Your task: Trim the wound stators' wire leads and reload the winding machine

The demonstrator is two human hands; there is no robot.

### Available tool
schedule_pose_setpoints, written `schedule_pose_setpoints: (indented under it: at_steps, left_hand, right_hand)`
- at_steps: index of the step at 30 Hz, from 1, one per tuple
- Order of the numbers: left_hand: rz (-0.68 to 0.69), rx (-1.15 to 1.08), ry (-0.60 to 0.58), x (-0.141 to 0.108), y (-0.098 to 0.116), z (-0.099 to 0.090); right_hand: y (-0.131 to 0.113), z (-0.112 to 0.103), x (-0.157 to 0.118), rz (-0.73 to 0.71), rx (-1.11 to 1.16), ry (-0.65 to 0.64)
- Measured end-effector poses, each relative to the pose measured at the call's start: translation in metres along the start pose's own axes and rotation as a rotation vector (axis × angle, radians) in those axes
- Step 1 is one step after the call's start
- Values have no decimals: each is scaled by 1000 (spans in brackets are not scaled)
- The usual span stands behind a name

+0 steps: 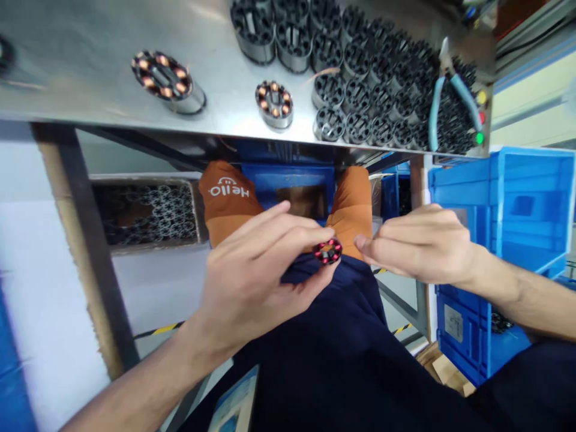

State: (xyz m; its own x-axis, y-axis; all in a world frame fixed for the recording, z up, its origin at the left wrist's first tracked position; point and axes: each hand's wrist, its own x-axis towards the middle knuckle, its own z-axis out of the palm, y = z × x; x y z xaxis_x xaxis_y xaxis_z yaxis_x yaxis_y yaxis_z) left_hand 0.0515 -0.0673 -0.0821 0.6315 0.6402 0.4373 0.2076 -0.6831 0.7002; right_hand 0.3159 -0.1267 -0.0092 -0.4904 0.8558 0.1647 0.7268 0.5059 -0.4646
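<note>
Over my lap, my left hand (265,258) grips a small wound motor stator (327,251) between thumb and fingers, its ring of reddish coils facing up. To its right, my right hand (414,243) is closed with the thumb pressed against the fingers, apart from the stator. Whatever is in that pinch, if anything, is too small to make out. Two stators with copper windings stand on the metal table, a larger-looking one (166,81) at the left and another (274,103) near the front edge.
Rows of unwound stator cores (330,124) fill the right of the metal table (220,102). Diagonal cutters (444,75) lie on them, near coloured buttons (480,117). Blue crates (495,198) stand at the right. A box of metal cores (155,243) sits below at left.
</note>
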Motion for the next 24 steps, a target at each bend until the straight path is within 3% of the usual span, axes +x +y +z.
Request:
schedule_pose_setpoints:
  at_steps: [2,5,8,10,13,16,20,24]
  left_hand:
    - [-87,-3,-11,-2,-4,-4]
    - [-114,38,84,-11,-13,-10]
    - [-94,-61,117,-17,-19,-13]
    - [-78,-100,104,-16,-18,-14]
    - [-52,-47,129,-12,-13,-15]
    - [-38,-6,148,-10,-11,-19]
    - [-84,33,181,-11,-10,-28]
    - [-154,75,213,-9,-4,-34]
  right_hand:
    - [1,-14,3,-63,-167,18]
    - [18,-42,8,183,-158,31]
    - [60,-70,9,481,-286,198]
    - [97,-82,7,593,-439,268]
    - [149,-88,2,700,-504,207]
    - [176,-86,0,727,-493,189]
    - [169,-87,-5,646,-488,242]
    - [128,-85,-21,510,-396,549]
